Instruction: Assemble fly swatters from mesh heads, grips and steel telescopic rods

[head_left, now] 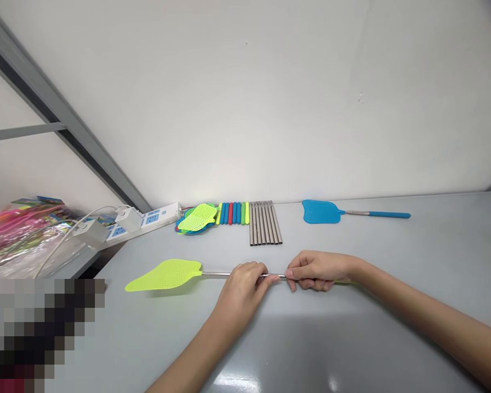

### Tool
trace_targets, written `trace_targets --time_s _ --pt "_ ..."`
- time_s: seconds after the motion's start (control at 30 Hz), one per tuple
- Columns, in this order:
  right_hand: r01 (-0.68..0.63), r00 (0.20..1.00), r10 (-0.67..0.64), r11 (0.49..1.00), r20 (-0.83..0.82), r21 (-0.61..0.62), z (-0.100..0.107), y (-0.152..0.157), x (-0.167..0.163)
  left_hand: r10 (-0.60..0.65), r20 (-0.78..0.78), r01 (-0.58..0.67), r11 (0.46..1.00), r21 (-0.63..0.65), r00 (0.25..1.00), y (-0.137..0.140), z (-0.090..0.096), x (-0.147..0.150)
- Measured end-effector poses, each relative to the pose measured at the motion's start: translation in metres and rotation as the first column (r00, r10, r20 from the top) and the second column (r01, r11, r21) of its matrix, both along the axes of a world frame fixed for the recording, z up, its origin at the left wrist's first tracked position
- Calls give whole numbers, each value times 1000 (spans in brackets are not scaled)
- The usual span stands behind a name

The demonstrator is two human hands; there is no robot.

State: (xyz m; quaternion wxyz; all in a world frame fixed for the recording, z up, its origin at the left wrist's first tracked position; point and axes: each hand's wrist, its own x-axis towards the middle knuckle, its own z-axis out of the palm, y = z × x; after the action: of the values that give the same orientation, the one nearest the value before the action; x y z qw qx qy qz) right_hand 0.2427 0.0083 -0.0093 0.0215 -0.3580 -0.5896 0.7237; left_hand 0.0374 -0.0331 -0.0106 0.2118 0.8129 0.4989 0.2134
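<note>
Left grip (247, 279), right grip (313, 271) closed round yellow swatter (167, 274); packaging (14, 232) too blurred to read.

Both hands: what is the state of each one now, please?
Left hand: closed, holding the metal rod of the yellow-green fly swatter.
Right hand: closed, holding the same swatter, further right in the picture.

Left grip (246, 281), right grip (313, 270), both holding lime swatter (172, 274)
</note>
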Motion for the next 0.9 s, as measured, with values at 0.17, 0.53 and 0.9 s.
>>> trace_targets --time_s 0.17,0.53,0.9 --pt "-3 1000 3 1000 -9 -16 0 0 1 1 12 -2 999 36 1000 -1 0 0" --pt "-4 1000 4 1000 0 1 1 0 1 48 -139 -40 997 61 989 -6 1 5" --pt "-6 1000 5 990 7 144 2 -4 -3 45 -153 -36 997 64 987 -6 0 6"
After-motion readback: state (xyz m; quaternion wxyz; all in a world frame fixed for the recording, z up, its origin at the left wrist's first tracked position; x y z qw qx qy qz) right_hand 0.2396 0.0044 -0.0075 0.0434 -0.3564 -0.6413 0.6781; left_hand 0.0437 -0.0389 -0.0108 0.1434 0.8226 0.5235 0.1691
